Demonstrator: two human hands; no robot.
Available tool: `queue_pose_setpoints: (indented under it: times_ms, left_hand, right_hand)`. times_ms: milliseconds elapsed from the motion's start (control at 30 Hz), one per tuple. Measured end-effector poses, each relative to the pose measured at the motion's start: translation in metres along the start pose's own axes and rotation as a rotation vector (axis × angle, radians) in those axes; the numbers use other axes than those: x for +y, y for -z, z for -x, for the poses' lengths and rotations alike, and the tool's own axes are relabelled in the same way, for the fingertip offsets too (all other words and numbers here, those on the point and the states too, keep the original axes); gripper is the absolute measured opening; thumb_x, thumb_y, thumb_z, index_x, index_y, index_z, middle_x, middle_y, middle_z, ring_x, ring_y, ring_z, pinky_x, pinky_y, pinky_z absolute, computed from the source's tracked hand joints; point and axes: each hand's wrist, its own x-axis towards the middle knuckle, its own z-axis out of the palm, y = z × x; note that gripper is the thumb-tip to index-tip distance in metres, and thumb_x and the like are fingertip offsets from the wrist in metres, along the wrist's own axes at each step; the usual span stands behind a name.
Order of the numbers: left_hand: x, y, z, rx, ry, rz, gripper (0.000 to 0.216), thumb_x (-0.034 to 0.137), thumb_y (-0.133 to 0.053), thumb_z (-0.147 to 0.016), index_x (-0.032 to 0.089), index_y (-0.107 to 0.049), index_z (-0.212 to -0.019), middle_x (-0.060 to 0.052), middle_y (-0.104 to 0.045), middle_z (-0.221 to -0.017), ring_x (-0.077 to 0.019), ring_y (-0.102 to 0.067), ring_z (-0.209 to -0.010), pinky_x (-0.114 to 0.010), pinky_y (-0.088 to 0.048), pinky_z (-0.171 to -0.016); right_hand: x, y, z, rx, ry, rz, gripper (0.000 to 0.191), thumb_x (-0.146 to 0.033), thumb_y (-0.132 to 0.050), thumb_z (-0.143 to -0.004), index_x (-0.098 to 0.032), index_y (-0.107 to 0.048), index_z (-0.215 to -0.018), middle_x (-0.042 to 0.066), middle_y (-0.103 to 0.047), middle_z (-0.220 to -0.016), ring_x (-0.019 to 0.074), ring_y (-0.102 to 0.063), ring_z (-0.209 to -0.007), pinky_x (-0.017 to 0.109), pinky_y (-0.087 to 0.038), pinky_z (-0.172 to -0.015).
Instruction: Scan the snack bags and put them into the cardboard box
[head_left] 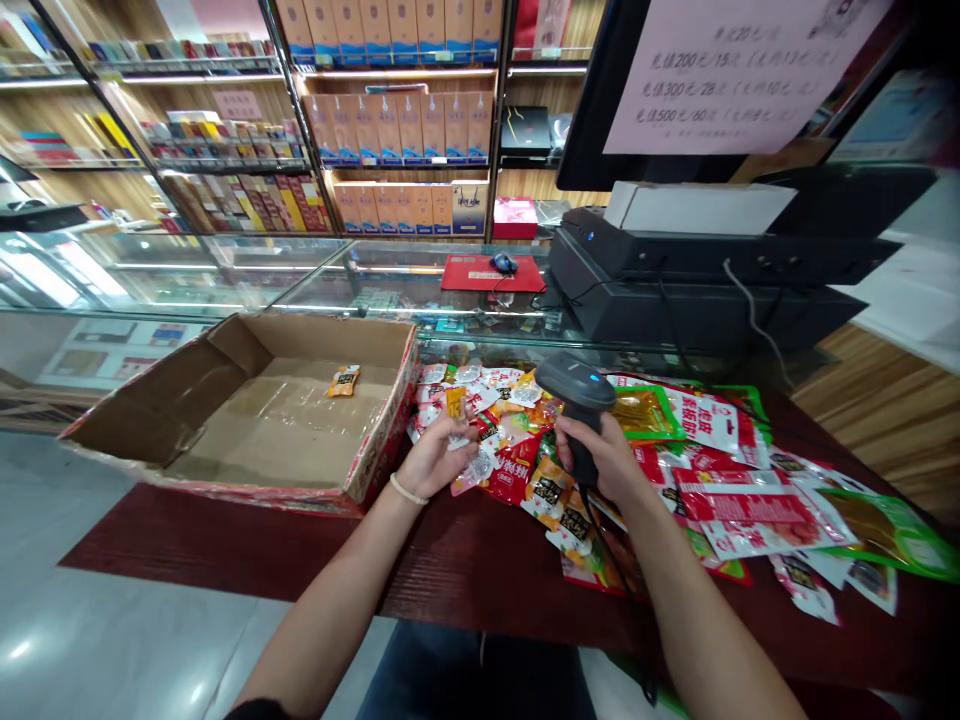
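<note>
Over to the left of the person's left hand (439,458) sits one open box (251,425) with a single orange packet (344,381) lying inside, and that hand has its fingers drawn in on one small yellow packet (455,402) at the left end of a heap (517,472) too overlapped for me to count. Beyond the gap between both hands I see one mouse (503,264) on one mat (465,272), while the right hand (600,455) grips one scanner (571,385) above the heap. Right of that hand more packets (757,515) spread out, one monitor (600,110) standing beyond.
</note>
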Motion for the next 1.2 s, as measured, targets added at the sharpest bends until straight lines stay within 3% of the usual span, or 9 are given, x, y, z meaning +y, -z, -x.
queue_pose_setpoints:
  times_ms: [133,233,400,533,600,867,967,1067,1200]
  left_hand:
    - [-0.005,0.000,-0.005,0.050,-0.098,-0.034,0.016,0.012,-0.064,-0.079,0.013,-0.066,-0.095,-0.008,-0.069,-0.098,-0.0196,-0.065,-0.099,-0.034,-0.053,-0.087]
    - [-0.006,0.002,-0.008,0.047,-0.180,-0.031,0.014,0.013,-0.066,-0.082,0.016,-0.067,-0.096,-0.005,-0.070,-0.103,-0.0183,-0.065,-0.103,-0.040,-0.050,-0.099]
    - [-0.005,0.005,-0.011,0.167,-0.287,-0.130,0.023,0.018,-0.071,-0.079,0.015,-0.068,-0.103,-0.005,-0.073,-0.102,-0.0155,-0.069,-0.090,-0.035,-0.055,-0.093]
    - [-0.006,0.003,-0.012,0.258,-0.313,-0.239,0.031,0.016,-0.072,-0.076,0.013,-0.068,-0.106,-0.010,-0.072,-0.107,-0.0195,-0.070,-0.091,-0.035,-0.058,-0.088]
    - [-0.007,0.002,-0.012,0.267,-0.327,-0.254,0.030,0.015,-0.071,-0.076,0.014,-0.068,-0.106,-0.010,-0.072,-0.109,-0.0196,-0.070,-0.093,-0.033,-0.058,-0.086]
    - [-0.009,0.000,-0.013,0.301,-0.355,-0.262,0.033,0.013,-0.075,-0.071,0.011,-0.069,-0.103,-0.013,-0.073,-0.102,-0.0232,-0.071,-0.092,-0.036,-0.059,-0.083]
    - [-0.010,0.002,-0.014,0.259,-0.381,-0.298,0.035,0.018,-0.076,-0.072,0.014,-0.068,-0.106,-0.010,-0.072,-0.108,-0.0222,-0.070,-0.095,-0.035,-0.059,-0.083]
    - [-0.012,-0.001,-0.012,0.261,-0.415,-0.340,0.038,0.022,-0.077,-0.071,0.016,-0.068,-0.107,-0.008,-0.071,-0.111,-0.0216,-0.069,-0.095,-0.033,-0.059,-0.080]
    - [-0.007,-0.031,0.009,0.209,-0.460,-0.464,0.036,0.028,-0.077,-0.072,0.016,-0.068,-0.105,-0.008,-0.071,-0.107,-0.0207,-0.068,-0.093,-0.029,-0.058,-0.077]
  right_hand:
    - [0.001,0.000,-0.001,0.022,0.009,0.034,0.032,-0.043,-0.073,-0.077,-0.019,-0.052,-0.073,-0.005,-0.052,-0.057,0.0086,-0.047,-0.041,0.022,-0.037,-0.041]
    - [0.001,-0.002,0.000,0.053,0.030,0.068,0.032,-0.044,-0.073,-0.077,-0.020,-0.052,-0.075,-0.005,-0.053,-0.058,0.0085,-0.047,-0.040,0.022,-0.038,-0.041]
    - [-0.005,-0.003,0.005,0.028,-0.016,0.181,0.032,-0.043,-0.073,-0.077,-0.022,-0.052,-0.089,-0.007,-0.052,-0.055,0.0096,-0.046,-0.039,0.022,-0.039,-0.039]
    - [-0.011,-0.006,0.008,-0.122,-0.086,0.291,0.064,-0.035,-0.078,-0.071,-0.028,-0.048,-0.126,-0.006,-0.062,-0.069,0.0090,-0.046,-0.039,0.021,-0.038,-0.036]
    - [-0.010,-0.006,0.008,-0.169,-0.055,0.297,0.069,-0.031,-0.080,-0.068,-0.030,-0.050,-0.130,-0.003,-0.066,-0.082,0.0087,-0.050,-0.042,0.021,-0.040,-0.038]
    - [0.004,0.002,0.005,-0.223,-0.049,0.335,0.046,-0.025,-0.079,-0.068,-0.024,-0.068,-0.112,0.000,-0.068,-0.079,0.0107,-0.051,-0.046,0.022,-0.040,-0.038]
    - [0.000,-0.001,0.006,-0.139,-0.038,0.271,0.044,-0.028,-0.081,-0.067,-0.024,-0.067,-0.108,-0.001,-0.068,-0.075,0.0098,-0.047,-0.042,0.022,-0.037,-0.035]
    - [-0.004,-0.003,0.006,-0.091,-0.049,0.249,0.028,-0.035,-0.079,-0.072,-0.022,-0.063,-0.092,-0.005,-0.058,-0.053,0.0098,-0.042,-0.036,0.022,-0.034,-0.034]
    - [-0.008,0.001,0.006,-0.070,0.036,0.112,0.031,-0.043,-0.070,-0.081,-0.020,-0.054,-0.070,-0.005,-0.050,-0.047,0.0096,-0.043,-0.040,0.022,-0.036,-0.040]
